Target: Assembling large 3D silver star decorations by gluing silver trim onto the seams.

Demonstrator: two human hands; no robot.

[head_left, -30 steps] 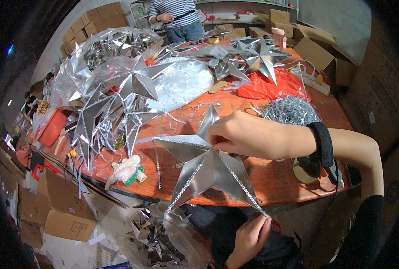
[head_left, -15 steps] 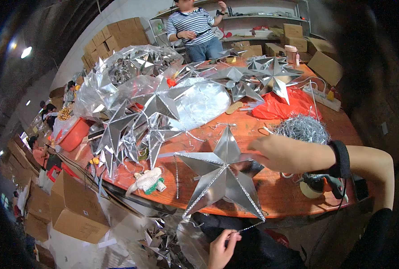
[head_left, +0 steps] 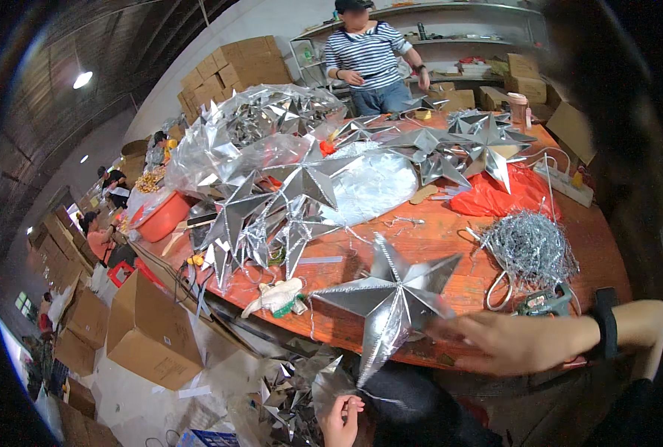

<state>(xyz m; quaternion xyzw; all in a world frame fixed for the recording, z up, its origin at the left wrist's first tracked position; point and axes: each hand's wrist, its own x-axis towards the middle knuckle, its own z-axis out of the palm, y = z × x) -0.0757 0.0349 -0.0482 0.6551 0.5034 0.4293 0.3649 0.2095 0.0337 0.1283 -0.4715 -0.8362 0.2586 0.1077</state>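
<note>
A large silver metallic star (head_left: 398, 285) with glittery trim along its ridges lies tilted over the table's near edge. My left hand (head_left: 340, 421) is below its lowest point, fingers curled closed; what they hold, if anything, is hidden. A thin pale strand (head_left: 382, 398) trails from that star point, beside the left fingers. My right hand (head_left: 514, 341) stretches over the star's right side, its fingers extended and smeared by motion near a point of the star. Behind it lies a tangled heap of silver tinsel trim (head_left: 529, 249), with a green-and-dark hand tool (head_left: 544, 302) partly hidden by my wrist.
Several silver stars (head_left: 302, 182) crowd the left and far parts of the orange-red table (head_left: 451, 238). White-and-green gloves (head_left: 276, 298) lie near the front edge. A red plastic bag (head_left: 499, 195) sits behind the tinsel. Open cartons (head_left: 153, 328) stand at left; a person (head_left: 369, 63) stands opposite.
The star has turned and tilted, its lowest point now near my left hand. My right hand has come lower and nearer. My left hand has shifted a little left and down. The view has shifted.
</note>
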